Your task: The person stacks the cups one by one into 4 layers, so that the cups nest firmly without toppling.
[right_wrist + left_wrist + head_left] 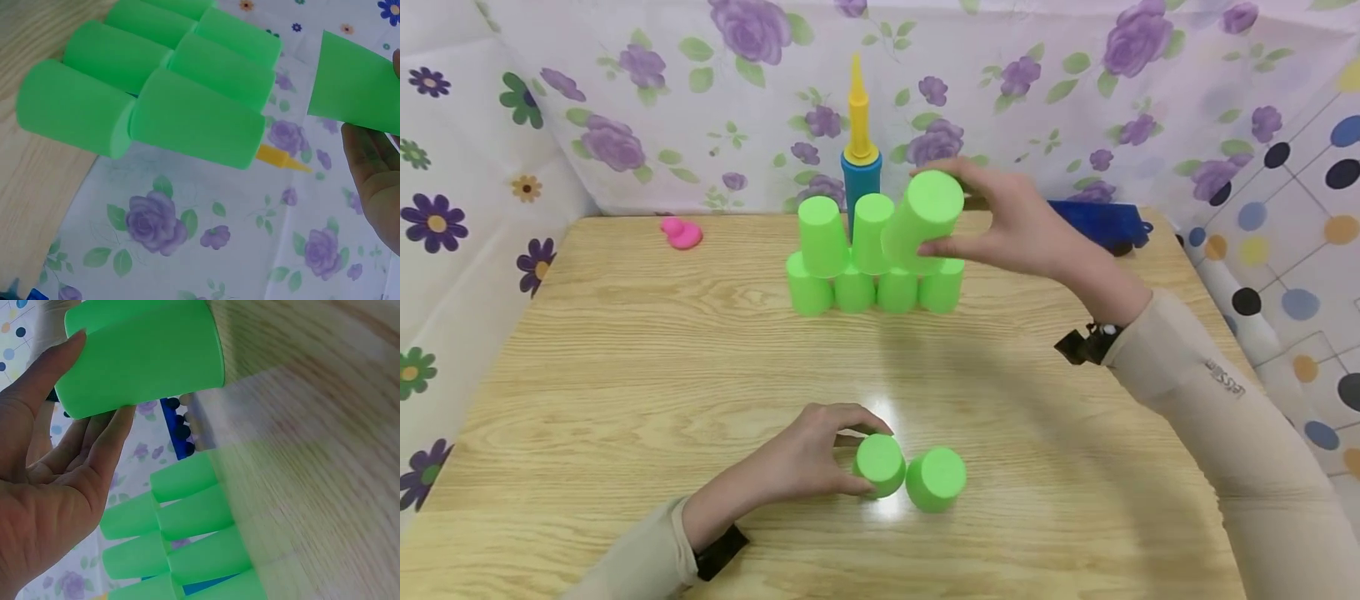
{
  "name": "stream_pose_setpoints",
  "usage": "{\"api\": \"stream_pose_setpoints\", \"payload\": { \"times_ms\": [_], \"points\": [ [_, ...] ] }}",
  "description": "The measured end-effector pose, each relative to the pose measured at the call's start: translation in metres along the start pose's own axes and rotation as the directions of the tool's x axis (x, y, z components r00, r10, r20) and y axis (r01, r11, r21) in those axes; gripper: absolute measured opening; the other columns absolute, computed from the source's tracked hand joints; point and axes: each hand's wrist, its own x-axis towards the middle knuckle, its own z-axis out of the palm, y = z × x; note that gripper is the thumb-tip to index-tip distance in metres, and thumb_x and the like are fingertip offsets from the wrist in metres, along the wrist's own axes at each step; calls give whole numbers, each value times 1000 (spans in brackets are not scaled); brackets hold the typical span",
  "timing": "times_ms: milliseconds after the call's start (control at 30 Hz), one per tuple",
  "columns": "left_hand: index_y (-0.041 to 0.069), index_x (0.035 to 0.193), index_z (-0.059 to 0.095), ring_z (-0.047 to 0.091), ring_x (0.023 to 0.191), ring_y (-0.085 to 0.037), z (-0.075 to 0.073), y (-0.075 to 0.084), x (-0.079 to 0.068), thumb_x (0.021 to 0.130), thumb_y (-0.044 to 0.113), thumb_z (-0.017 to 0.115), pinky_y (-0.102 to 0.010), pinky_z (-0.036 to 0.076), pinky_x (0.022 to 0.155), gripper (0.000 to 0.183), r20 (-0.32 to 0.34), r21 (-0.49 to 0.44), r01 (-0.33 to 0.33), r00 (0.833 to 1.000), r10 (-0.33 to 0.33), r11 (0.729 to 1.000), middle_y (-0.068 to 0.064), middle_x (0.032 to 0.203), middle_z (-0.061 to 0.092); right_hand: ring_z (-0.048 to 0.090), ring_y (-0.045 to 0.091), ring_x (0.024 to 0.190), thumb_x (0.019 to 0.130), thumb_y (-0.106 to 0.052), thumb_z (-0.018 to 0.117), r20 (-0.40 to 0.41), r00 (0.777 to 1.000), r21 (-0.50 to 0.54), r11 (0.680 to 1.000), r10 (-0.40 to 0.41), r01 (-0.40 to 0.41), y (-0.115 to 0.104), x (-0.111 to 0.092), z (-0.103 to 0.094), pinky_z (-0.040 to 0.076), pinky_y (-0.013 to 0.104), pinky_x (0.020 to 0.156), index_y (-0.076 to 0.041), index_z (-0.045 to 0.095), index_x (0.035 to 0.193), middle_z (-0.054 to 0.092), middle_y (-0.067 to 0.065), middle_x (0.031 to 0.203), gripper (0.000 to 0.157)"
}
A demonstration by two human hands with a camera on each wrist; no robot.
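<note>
My right hand (1011, 217) holds an upside-down green plastic cup (935, 204) between thumb and fingers, above the right end of a two-tier stack of green cups. In the right wrist view this held cup (353, 84) hangs apart from the stack's upper tier. That tier has three cups, the nearest being an upper cup (200, 119); the lower tier (808, 287) has several. Closer to me, my left hand (797, 458) grips an upside-down cup (880, 465) on the table, thumb and fingers on its sides. Another upside-down cup (936, 479) stands just right of it.
Behind the stack stands a blue and yellow hand pump (861, 158). A pink toy duck (682, 233) sits at the table's back left. A dark blue object (1097, 221) lies at the back right, partly behind my right arm. Flowered cloth (685, 108) hangs along the wooden table's (647, 367) back edge.
</note>
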Motion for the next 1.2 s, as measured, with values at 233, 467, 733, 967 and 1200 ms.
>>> {"api": "stream_pose_setpoints", "payload": {
  "times_ms": [233,467,733,967,1200],
  "points": [
    [9,105,65,62,102,-17,0,1,1,64,1,83,-19,50,87,46,6,-18,21,1000,-21,1000,0,103,66,56,10,112,72,-20,81,-22,1000,-7,1000,13,-14,2,35,-4,47,24,94,-12,51,130,59,-1,120,66],
    [8,104,64,61,100,-16,0,4,1,63,-1,83,-20,51,86,46,19,-21,48,999,-47,999,0,101,65,57,8,110,75,-31,78,-13,994,0,994,106,-106,8,64,3,47,21,92,-16,49,132,57,-5,121,66],
    [10,103,64,62,101,-20,-1,3,2,62,1,85,-20,51,84,46,45,-25,59,997,-58,998,1,100,65,52,10,117,77,-27,77,-16,971,110,966,237,-234,9,88,11,46,21,94,-14,45,135,55,-1,126,67],
    [10,103,65,62,102,-21,-2,3,2,61,0,85,-20,52,83,47,36,-32,79,996,-78,996,0,101,65,52,14,119,81,-25,74,41,963,146,952,265,-268,-8,97,22,46,20,94,-11,42,137,53,2,127,66],
    [10,103,65,62,102,-20,-3,2,2,62,0,84,-19,51,84,46,27,-38,79,997,-78,996,0,101,65,52,15,115,81,-24,74,40,966,178,949,257,-260,-14,98,32,48,23,91,-11,44,136,53,2,124,64]
  ]
}}
